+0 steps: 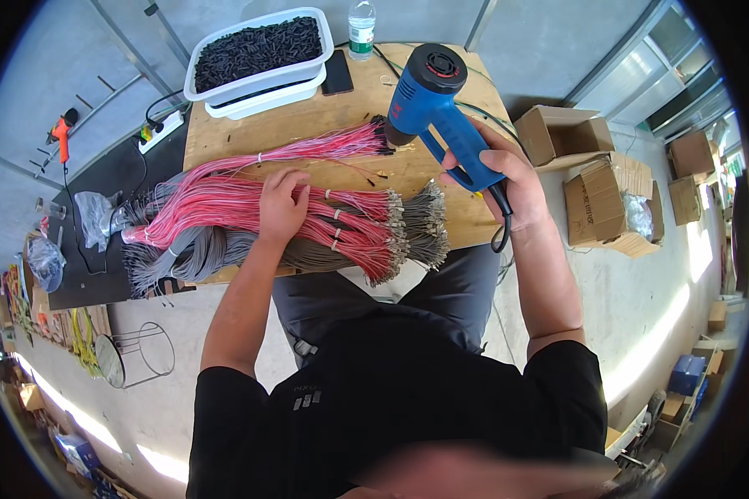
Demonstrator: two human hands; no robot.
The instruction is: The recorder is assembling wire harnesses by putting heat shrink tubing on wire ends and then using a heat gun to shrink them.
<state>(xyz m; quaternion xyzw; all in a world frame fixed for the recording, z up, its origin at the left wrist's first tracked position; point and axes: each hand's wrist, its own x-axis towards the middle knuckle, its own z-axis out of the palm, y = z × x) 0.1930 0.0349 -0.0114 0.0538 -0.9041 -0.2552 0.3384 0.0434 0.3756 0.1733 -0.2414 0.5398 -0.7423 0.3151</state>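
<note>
My right hand [512,183] is wrapped round the handle of a blue heat gun [459,133]. Its dark nozzle [399,135] points down beside the black-tipped ends [380,137] of a pink-and-white wire bundle [308,147] on the wooden table. My left hand [284,205] lies on thicker pink wire bundles [225,204], fingers slightly bent and thumb apart. Those bundles are tied at intervals and end in pale metal connectors [398,224]. Grey wire bundles [308,254] lie under and beside them, partly hidden by the pink ones.
On the wooden table [216,137] stand a white tub [329,37] of short black tubes, a dark phone [337,73] and a water bottle [361,33]. A second, orange heat gun [62,137] hangs at the left. Open cardboard boxes [595,204] stand at the right.
</note>
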